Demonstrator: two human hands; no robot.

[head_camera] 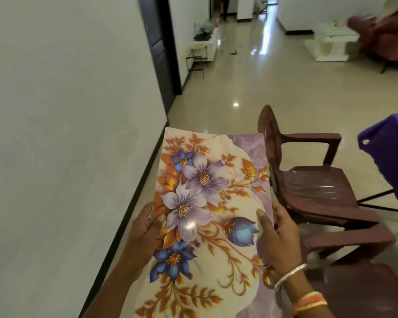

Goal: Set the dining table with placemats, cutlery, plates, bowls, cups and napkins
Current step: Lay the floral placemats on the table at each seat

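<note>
A glossy placemat (207, 203) printed with purple and blue flowers and orange leaves is held up in front of me, long side pointing away. My left hand (147, 228) grips its left edge, thumb on top. My right hand (276, 232) grips the right edge, thumb lying on the printed face. The corner of a table under a purple cloth (391, 157) shows at the far right, apart from the placemat.
Two dark brown plastic chairs (313, 187) stand to the right, between me and the purple-covered table. A white wall runs along the left with a dark doorway (161, 47). Shiny tiled floor stretches ahead toward a small stand (198, 56) and a white low table (331, 42).
</note>
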